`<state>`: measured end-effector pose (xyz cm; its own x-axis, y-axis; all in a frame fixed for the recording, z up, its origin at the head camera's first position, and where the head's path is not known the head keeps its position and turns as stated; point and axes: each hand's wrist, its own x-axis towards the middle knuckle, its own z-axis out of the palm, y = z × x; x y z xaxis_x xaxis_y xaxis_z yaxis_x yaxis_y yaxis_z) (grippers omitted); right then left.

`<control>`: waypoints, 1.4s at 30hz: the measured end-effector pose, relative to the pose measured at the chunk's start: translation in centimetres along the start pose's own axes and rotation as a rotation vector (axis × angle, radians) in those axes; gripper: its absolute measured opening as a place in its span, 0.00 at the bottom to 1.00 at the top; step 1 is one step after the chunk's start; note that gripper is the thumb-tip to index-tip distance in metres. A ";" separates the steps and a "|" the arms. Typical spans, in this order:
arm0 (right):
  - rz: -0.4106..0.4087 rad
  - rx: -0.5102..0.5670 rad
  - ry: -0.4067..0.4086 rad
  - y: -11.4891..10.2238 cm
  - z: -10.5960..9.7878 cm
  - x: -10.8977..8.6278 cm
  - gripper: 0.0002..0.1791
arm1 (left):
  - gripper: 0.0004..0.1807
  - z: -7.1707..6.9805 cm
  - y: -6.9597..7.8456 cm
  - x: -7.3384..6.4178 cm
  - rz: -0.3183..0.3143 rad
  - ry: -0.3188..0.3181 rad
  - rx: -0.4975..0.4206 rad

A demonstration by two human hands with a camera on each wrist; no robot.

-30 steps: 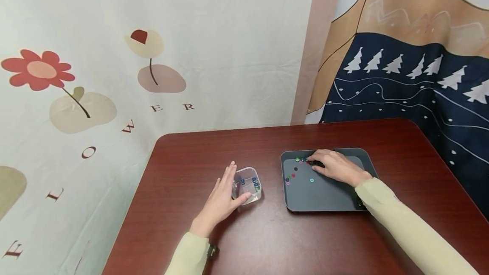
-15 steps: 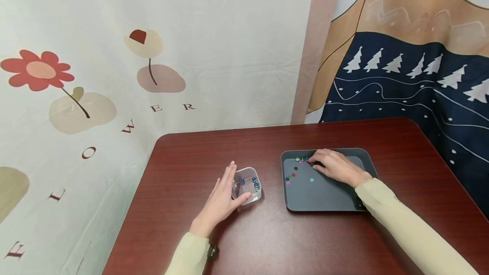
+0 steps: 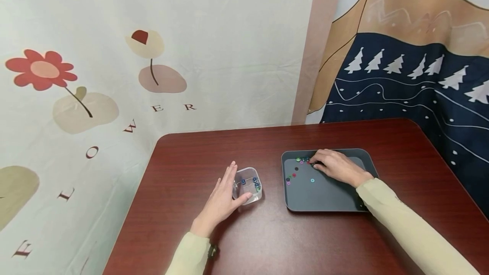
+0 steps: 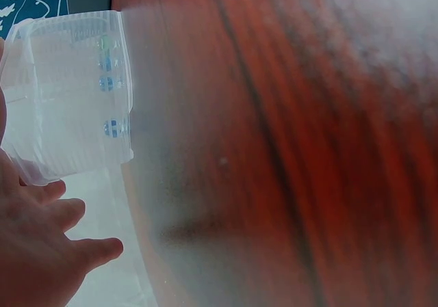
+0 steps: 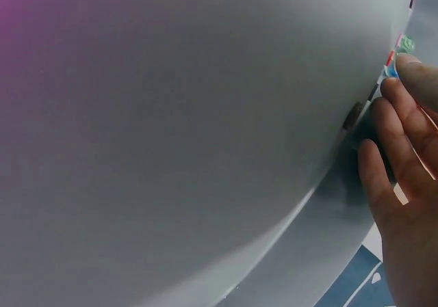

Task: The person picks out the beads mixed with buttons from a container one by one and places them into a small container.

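Note:
My left hand [image 3: 219, 200] touches a clear plastic container [image 3: 254, 200], its straight fingers along the left side and thumb at the near rim. Several blue beads [image 3: 243, 181] lie inside it. In the left wrist view, some fingers [image 4: 68, 215] spread free of the wall. My right hand [image 3: 338, 169] reaches into a grey tray [image 3: 324, 200], fingertips at the far side among small coloured beads [image 3: 298, 159]. In the right wrist view, thumb and index tip come close together beside a blue bead [image 5: 391, 70]; I cannot tell whether they pinch it.
More beads are scattered in the tray's left part, among them a red bead [image 3: 294, 175] and a light blue bead [image 3: 312, 180]. The dark red wooden table [image 3: 259, 241] carries tray and container. A printed curtain [image 3: 237, 54] hangs behind the table.
My right fingertips have shifted very slightly to the right among the beads at the tray's far side. The left hand and the container stay in place.

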<state>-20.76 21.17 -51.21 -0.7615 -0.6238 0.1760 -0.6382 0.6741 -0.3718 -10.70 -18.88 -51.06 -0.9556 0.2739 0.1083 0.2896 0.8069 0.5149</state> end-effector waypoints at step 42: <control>-0.060 0.166 0.440 -9.8 -4.9 0.7 0.18 | 0.54 -0.2 0.1 -0.1 -0.005 -0.006 -0.013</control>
<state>-15.57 16.08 -43.01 -0.7223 -0.4091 0.5576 -0.6832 0.5472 -0.4835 -10.56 -18.93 -50.85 -0.9568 0.2728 0.1002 0.2837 0.8016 0.5263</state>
